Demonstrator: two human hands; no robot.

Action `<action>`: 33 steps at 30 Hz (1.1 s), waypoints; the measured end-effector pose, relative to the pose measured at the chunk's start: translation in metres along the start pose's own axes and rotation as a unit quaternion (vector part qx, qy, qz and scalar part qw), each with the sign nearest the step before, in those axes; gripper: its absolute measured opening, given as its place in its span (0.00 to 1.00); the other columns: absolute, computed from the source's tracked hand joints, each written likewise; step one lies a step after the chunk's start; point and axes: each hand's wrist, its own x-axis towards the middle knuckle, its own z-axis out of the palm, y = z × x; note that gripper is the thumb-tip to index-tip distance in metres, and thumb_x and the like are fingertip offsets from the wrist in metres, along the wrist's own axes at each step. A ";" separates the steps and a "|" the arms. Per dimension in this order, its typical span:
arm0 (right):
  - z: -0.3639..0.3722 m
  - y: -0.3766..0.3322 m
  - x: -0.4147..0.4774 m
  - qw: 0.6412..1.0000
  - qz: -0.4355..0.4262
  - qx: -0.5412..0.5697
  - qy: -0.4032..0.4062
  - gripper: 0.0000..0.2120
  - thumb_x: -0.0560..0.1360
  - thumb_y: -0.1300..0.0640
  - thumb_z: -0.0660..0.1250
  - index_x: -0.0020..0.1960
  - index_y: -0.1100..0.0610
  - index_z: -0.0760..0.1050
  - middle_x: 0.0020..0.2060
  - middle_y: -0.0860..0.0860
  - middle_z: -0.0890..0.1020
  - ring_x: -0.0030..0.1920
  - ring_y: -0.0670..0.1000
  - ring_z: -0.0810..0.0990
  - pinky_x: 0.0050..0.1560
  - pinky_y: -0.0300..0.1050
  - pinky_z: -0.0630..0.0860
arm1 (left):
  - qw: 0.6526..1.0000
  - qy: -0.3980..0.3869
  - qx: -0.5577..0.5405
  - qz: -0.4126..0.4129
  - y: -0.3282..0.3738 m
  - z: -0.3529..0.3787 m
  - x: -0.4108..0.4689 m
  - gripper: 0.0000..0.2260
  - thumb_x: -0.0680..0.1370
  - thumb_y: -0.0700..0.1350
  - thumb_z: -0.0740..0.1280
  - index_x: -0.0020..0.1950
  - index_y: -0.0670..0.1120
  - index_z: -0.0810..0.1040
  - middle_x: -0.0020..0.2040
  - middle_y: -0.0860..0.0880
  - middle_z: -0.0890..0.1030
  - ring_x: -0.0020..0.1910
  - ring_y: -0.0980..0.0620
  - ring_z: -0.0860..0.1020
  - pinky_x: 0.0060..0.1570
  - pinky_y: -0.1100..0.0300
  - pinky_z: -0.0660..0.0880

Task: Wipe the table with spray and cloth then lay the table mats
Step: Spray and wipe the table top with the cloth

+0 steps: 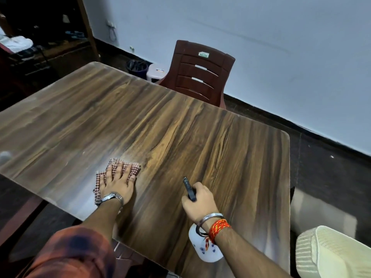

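A dark wood-grain worktop with rounded corners (180,127) is shown filling the middle of the frame, with a pale sheen across its left part. A brown slatted plastic chair (197,77) is set at its far edge, upper centre. A cream ribbed woven object (329,251), not identified, is cut off at the lower right.

A translucent white spray bottle with blue flower prints and a black nozzle (206,252) is held at lower centre-right. The right grip (197,199) is curled round its neck and the nozzle is pointed up-frame.

A red-and-white checked cloth (135,167) is pressed flat on the worktop at lower centre-left under the left grip (117,182), whose fingers are spread straight. No table mats can be made out.

The cloth is judged soft, light and limp, best driven by a flat palm. The bottle is judged light and rigid, perhaps slick when wet, and best taken at the neck.
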 end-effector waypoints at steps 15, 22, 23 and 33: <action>-0.039 0.030 -0.017 0.985 0.087 0.033 0.144 0.12 0.71 0.48 0.66 0.46 0.55 0.70 0.47 0.52 0.71 0.39 0.53 0.75 0.45 0.49 0.75 | 0.996 -0.008 0.017 0.089 0.052 0.004 0.029 0.23 0.81 0.61 0.45 0.77 0.63 0.52 0.79 0.56 0.48 0.78 0.47 0.42 0.74 0.45 0.39; -0.063 0.055 -0.041 0.970 0.083 0.078 0.217 0.10 0.73 0.48 0.66 0.48 0.53 0.73 0.44 0.51 0.70 0.35 0.47 0.71 0.34 0.39 0.67 | 0.958 -0.066 0.056 0.274 0.184 0.045 -0.050 0.22 0.81 0.61 0.45 0.76 0.65 0.53 0.79 0.58 0.48 0.78 0.48 0.40 0.74 0.46 0.39; -0.069 0.061 -0.045 0.965 0.085 0.086 0.232 0.10 0.72 0.48 0.66 0.48 0.53 0.74 0.43 0.51 0.71 0.36 0.47 0.72 0.37 0.42 0.69 | 0.953 -0.080 0.042 0.291 0.202 0.050 -0.064 0.22 0.82 0.61 0.45 0.76 0.65 0.55 0.79 0.59 0.50 0.78 0.49 0.41 0.73 0.46 0.38; -0.173 0.173 -0.107 0.933 0.127 0.042 0.335 0.17 0.71 0.42 0.57 0.49 0.52 0.76 0.43 0.52 0.76 0.45 0.58 0.77 0.46 0.53 0.76 | 0.871 -0.132 -0.297 0.368 0.372 0.068 -0.203 0.14 0.83 0.56 0.54 0.60 0.58 0.77 0.51 0.55 0.83 0.52 0.51 0.80 0.56 0.57 0.73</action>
